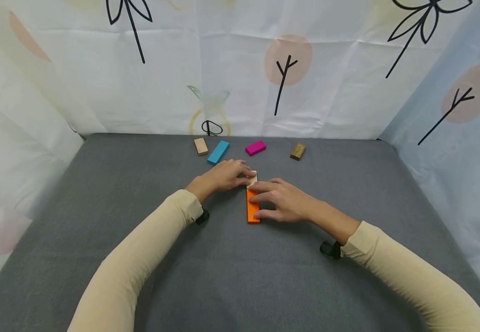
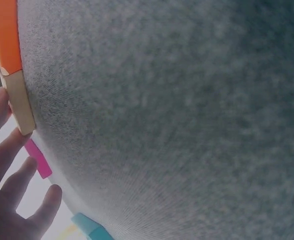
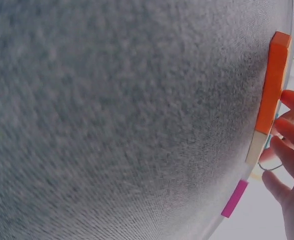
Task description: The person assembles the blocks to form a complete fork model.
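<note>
A long orange block (image 1: 253, 207) lies on the grey table, its far end meeting a pale wooden block (image 1: 253, 179) in one line. My left hand (image 1: 228, 175) holds the pale block between thumb and index finger at its two ends; the other fingers are spread in the left wrist view, clear of it. From the right side, my right hand (image 1: 283, 201) rests spread fingertips on the orange block, one of them near the joint. Part of the pale block is hidden under the fingers.
Behind the hands lie a light wooden block (image 1: 200, 146), a blue block (image 1: 218, 152), a magenta block (image 1: 255, 148) and a brown block (image 1: 298, 151). A white printed cloth (image 1: 240, 92) hangs along the table's far edge and both sides.
</note>
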Demonstrator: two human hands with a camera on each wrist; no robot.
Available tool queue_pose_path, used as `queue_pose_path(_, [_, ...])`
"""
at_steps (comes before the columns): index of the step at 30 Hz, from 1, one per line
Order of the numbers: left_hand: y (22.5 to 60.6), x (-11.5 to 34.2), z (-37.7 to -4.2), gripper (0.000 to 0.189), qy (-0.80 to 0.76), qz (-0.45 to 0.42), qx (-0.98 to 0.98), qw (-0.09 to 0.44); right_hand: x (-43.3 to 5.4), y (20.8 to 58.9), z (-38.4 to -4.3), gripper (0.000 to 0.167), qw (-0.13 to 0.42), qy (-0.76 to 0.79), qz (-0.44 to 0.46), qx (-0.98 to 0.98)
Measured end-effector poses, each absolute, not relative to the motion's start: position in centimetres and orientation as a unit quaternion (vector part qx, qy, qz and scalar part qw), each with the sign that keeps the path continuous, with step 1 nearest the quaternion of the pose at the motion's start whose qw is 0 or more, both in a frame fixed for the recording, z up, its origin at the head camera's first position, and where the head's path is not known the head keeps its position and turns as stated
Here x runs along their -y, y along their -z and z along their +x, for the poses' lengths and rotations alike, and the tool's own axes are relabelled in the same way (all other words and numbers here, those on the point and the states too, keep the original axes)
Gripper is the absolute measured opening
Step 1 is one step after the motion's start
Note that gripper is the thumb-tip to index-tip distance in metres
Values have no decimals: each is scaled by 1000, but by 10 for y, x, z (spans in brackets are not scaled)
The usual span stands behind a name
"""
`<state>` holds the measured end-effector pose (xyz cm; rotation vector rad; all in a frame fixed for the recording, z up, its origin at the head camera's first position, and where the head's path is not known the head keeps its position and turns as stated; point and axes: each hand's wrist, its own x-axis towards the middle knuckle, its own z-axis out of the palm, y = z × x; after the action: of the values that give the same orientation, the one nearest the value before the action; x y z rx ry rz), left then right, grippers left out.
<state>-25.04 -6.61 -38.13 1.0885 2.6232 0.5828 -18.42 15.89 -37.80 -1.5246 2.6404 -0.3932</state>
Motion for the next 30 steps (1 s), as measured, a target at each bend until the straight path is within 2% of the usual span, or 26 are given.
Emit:
queue_pose_path(7, [377,73,-255,41,-202,358,-905,112,-156,375,-187,38,50,127,-492,-860])
queue_pose_path(13, [375,98,-266,48,-142,266,-953,31,-152,370,-186,38,67,116,-477,-869])
queue_pose_path(16, [377,114,-269,50,-114,216,-970,8,-152,369,-185,37,73,113,-471,-872])
queue_pose_path(22, [385,133,-271,48,-115,165,-980,4,-152,368,-185,37,83,109,-464,-875])
queue_pose_path(30, [385,133,-271,36,-123,189,-974,4,-152,368,-185,38,89,124,-461,-874])
